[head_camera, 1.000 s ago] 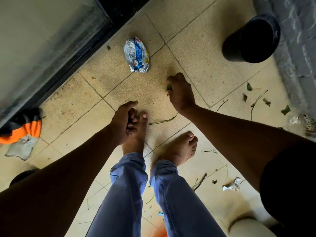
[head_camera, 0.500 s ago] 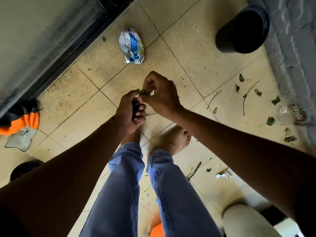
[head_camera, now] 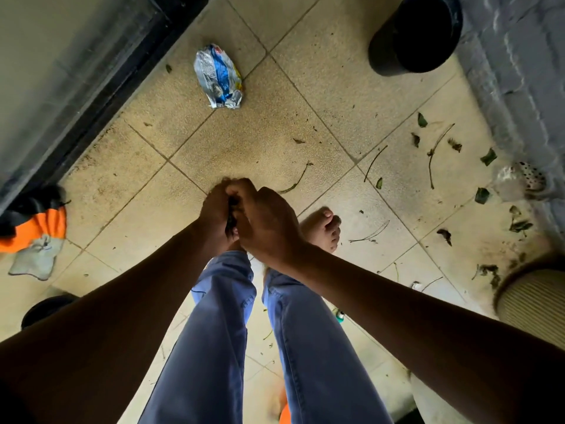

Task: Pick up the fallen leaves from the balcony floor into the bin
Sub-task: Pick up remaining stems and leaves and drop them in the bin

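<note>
Mid-gather: left hand and right hand pressed together, curled around a dark wad of collected leaves (barely visible). Next: more leaves scattered right on the floor, far from the black bin.

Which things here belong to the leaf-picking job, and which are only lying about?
Belong to the job:
- left hand, gripping dark leaf bits
- right hand, pressed against it
- leaves on the floor tiles
- black bin

Lying about:
- crumpled wrapper
- orange cloth
- ribbed pot
</note>
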Demonstrator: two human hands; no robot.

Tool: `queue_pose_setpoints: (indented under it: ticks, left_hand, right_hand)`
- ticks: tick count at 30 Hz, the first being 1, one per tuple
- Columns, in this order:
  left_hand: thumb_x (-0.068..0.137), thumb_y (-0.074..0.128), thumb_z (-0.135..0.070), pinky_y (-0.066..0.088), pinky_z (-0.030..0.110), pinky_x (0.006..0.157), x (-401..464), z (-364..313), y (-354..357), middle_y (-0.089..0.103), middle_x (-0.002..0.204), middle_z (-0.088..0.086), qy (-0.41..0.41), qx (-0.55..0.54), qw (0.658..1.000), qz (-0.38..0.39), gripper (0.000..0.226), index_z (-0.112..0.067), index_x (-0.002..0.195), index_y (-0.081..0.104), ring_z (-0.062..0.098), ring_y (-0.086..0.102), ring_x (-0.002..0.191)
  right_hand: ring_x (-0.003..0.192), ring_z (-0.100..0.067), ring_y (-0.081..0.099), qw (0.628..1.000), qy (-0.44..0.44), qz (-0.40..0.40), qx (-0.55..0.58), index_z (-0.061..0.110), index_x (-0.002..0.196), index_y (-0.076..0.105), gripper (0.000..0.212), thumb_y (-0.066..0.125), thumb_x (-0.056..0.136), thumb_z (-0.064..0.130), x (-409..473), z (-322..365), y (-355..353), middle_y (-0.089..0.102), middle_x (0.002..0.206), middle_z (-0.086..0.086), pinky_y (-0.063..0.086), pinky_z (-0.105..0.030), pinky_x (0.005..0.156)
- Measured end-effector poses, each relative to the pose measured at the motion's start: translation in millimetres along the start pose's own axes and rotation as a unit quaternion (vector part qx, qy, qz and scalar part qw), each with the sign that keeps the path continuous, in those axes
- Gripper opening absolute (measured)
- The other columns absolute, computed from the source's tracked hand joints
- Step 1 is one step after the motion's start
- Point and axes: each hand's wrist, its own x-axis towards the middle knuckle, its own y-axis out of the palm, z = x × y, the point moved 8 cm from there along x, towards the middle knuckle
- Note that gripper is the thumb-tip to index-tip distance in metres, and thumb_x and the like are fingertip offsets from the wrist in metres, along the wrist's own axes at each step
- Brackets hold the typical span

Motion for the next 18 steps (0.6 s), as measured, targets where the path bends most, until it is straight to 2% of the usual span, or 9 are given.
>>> queue_pose_setpoints:
  ticks: [3, 6, 8, 10, 11, 13, 14, 16, 18]
  left_hand:
    - [0.101, 0.046, -0.060, 0.028, 0.013, 0.035, -5, 8, -2, 0.042, 0.049, -0.006, -0.042, 0.032, 0.999, 0.003, 0.041, -0.027, 0.076, 0.047, 0.006, 0.035, 0.033]
    - [0.106, 0.045, -0.039, 0.023, 0.010, 0.029, -9, 6, 11, 0.044, 0.041, -0.008, -0.050, 0.038, 0.997, 0.037, 0.040, -0.022, 0.070, 0.042, 0.000, 0.033, 0.028]
    - [0.105, 0.048, -0.028, 0.021, 0.010, 0.028, -5, 0, 14, 0.042, 0.048, -0.007, -0.051, 0.068, 0.995, 0.043, 0.030, -0.018, 0.077, 0.046, 0.000, 0.032, 0.028]
    - [0.104, 0.051, -0.027, 0.020, 0.009, 0.030, -2, -9, 14, 0.041, 0.059, -0.004, -0.031, 0.107, 0.993, 0.023, 0.019, -0.020, 0.087, 0.048, 0.001, 0.033, 0.030]
    - [0.104, 0.052, -0.028, 0.019, 0.008, 0.032, -1, -13, 14, 0.041, 0.060, -0.004, -0.020, 0.117, 0.993, 0.011, 0.021, -0.022, 0.085, 0.047, 0.001, 0.033, 0.030]
    - [0.103, 0.055, -0.033, 0.018, 0.009, 0.035, -2, -19, 9, 0.043, 0.051, -0.004, -0.002, 0.153, 0.988, -0.026, 0.033, -0.021, 0.073, 0.047, 0.004, 0.030, 0.030]
    - [0.101, 0.057, -0.036, 0.018, 0.010, 0.037, -3, -21, 3, 0.042, 0.048, -0.005, 0.003, 0.176, 0.983, -0.050, 0.039, -0.020, 0.067, 0.047, 0.005, 0.029, 0.031]
    - [0.098, 0.060, -0.044, 0.020, 0.011, 0.039, -5, -25, -12, 0.041, 0.049, -0.004, 0.013, 0.204, 0.975, -0.092, 0.046, -0.021, 0.061, 0.048, 0.008, 0.029, 0.032]
    - [0.095, 0.063, -0.052, 0.021, 0.012, 0.037, -7, -27, -29, 0.041, 0.051, -0.004, 0.018, 0.206, 0.973, -0.103, 0.047, -0.021, 0.063, 0.049, 0.008, 0.030, 0.032]
  right_hand:
    - [0.079, -0.030, 0.068, 0.998, 0.061, 0.013, 0.025, 0.019, 0.113, 0.061, 0.033, 0.067, 0.081, 0.018, -5, -6, 4, 0.071, 0.085, -0.005, 0.054, -0.042, 0.067]
    - [0.079, -0.012, 0.070, 0.969, 0.207, -0.045, 0.127, 0.029, 0.101, 0.060, 0.034, 0.077, 0.073, 0.024, -11, -32, -2, 0.073, 0.084, 0.009, 0.056, -0.036, 0.070]
    - [0.077, -0.003, 0.063, 0.955, 0.244, -0.071, 0.151, 0.028, 0.095, 0.059, 0.038, 0.083, 0.066, 0.027, -11, -46, -5, 0.067, 0.085, 0.012, 0.053, -0.032, 0.069]
    - [0.073, 0.005, 0.059, 0.944, 0.267, -0.026, 0.193, 0.027, 0.094, 0.062, 0.043, 0.091, 0.062, 0.029, -8, -62, 1, 0.064, 0.084, 0.013, 0.048, -0.024, 0.067]
    - [0.071, 0.008, 0.059, 0.931, 0.275, 0.012, 0.241, 0.025, 0.096, 0.065, 0.044, 0.094, 0.063, 0.027, -5, -70, 7, 0.066, 0.082, 0.013, 0.047, -0.020, 0.066]
    - [0.073, 0.007, 0.063, 0.905, 0.274, 0.071, 0.317, 0.014, 0.106, 0.068, 0.045, 0.093, 0.068, 0.016, 0, -91, 21, 0.069, 0.084, 0.010, 0.049, -0.016, 0.066]
    - [0.076, 0.003, 0.065, 0.905, 0.272, 0.074, 0.318, 0.010, 0.109, 0.068, 0.045, 0.091, 0.071, 0.010, 4, -105, 24, 0.070, 0.087, 0.007, 0.051, -0.016, 0.066]
    - [0.082, -0.006, 0.066, 0.941, 0.260, 0.034, 0.215, 0.016, 0.109, 0.068, 0.042, 0.087, 0.072, 0.009, 14, -138, 22, 0.069, 0.093, 0.005, 0.055, -0.027, 0.072]
    - [0.093, -0.015, 0.063, 0.979, 0.204, 0.010, -0.022, 0.028, 0.110, 0.065, 0.041, 0.080, 0.074, 0.012, 23, -158, 16, 0.064, 0.104, 0.003, 0.056, -0.035, 0.078]
